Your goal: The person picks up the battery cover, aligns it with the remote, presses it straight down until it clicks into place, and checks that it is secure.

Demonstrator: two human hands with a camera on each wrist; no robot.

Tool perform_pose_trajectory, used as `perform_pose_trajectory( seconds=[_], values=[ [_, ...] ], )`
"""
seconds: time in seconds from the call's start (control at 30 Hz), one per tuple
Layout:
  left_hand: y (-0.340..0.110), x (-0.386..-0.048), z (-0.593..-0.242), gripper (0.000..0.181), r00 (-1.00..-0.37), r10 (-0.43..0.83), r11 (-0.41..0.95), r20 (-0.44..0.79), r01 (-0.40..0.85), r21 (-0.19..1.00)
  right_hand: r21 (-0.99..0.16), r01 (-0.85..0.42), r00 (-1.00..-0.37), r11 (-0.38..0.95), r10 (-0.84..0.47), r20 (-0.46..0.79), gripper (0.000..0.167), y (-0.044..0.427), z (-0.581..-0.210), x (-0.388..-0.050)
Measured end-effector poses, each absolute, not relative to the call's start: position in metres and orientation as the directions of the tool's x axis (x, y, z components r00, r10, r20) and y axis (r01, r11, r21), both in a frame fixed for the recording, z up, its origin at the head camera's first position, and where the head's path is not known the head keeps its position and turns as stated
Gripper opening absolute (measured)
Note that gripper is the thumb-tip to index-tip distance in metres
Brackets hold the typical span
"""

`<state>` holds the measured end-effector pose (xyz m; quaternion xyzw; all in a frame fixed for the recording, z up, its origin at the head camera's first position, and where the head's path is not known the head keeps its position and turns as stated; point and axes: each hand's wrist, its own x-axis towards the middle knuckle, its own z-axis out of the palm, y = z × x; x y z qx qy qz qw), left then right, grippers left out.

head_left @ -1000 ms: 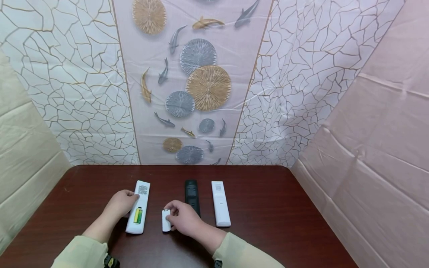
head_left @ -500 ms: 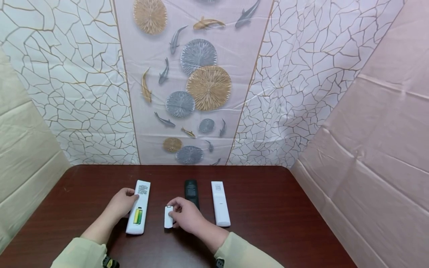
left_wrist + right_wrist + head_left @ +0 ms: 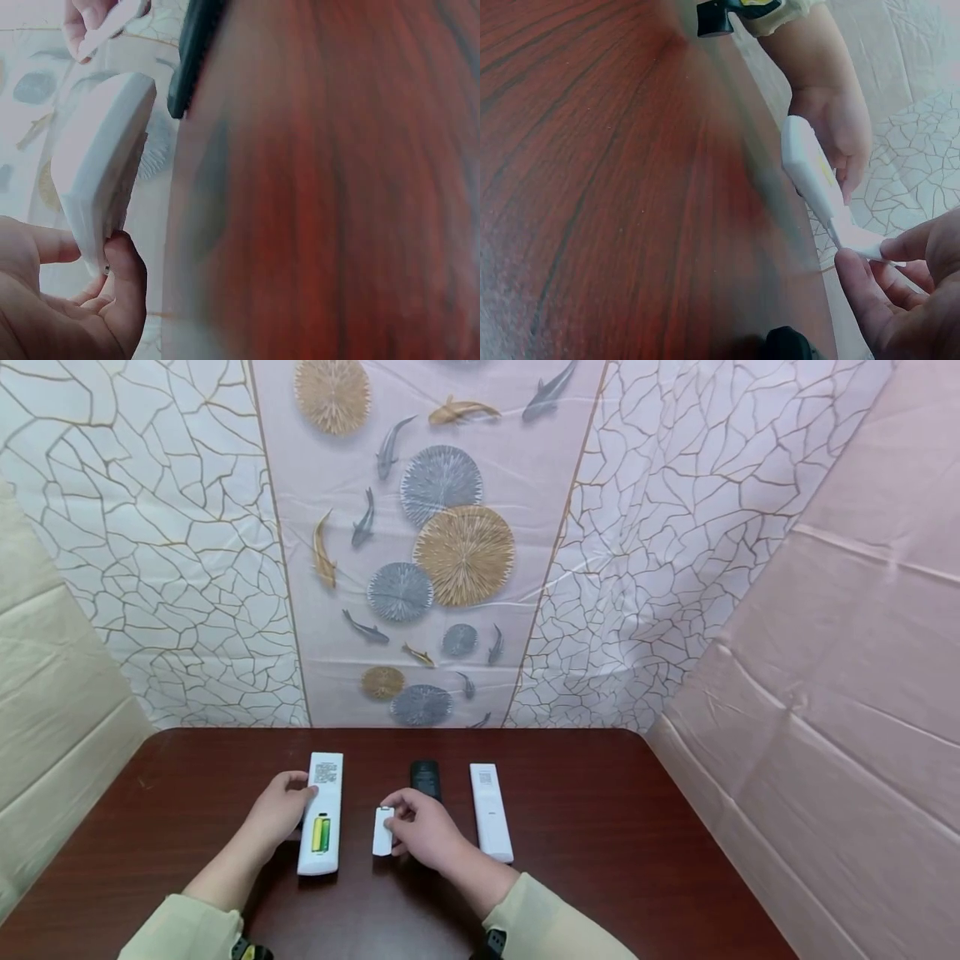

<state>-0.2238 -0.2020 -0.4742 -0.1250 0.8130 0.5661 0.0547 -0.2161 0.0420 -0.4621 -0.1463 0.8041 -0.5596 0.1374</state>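
My left hand (image 3: pixel 280 810) grips a white remote control (image 3: pixel 326 802) by its left edge, back side up. Two batteries (image 3: pixel 321 834), yellow and green, lie in its uncovered compartment. To the right, my right hand (image 3: pixel 426 828) pinches a small white battery cover (image 3: pixel 383 832) between thumb and fingers, held apart from the remote in the head view. The left wrist view shows the thumb and fingers on either side of the white remote (image 3: pixel 101 157). In the right wrist view the cover (image 3: pixel 866 244) appears in my fingertips, overlapping the remote's outline.
A black remote (image 3: pixel 426 779) lies beyond my right hand, partly hidden by it. Another white remote (image 3: pixel 491 814) lies to its right, back up. The dark red-brown table (image 3: pixel 585 843) ends at a patterned cloth wall (image 3: pixel 420 610).
My left hand has shifted the remote slightly right and away, and it now stands straighter. My right hand has carried the battery cover a little farther forward and right.
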Motion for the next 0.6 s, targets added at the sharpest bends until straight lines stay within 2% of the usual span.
perform_pose_trajectory(
  seconds=[0.6],
  values=[
    [-0.186, -0.225, -0.461, 0.056, -0.96, -0.124, 0.264, -0.25, -0.275, 0.924, -0.943, -0.051, -0.928, 0.327, -0.364, -0.076, 0.015, 0.045, -0.459, -0.216]
  ],
)
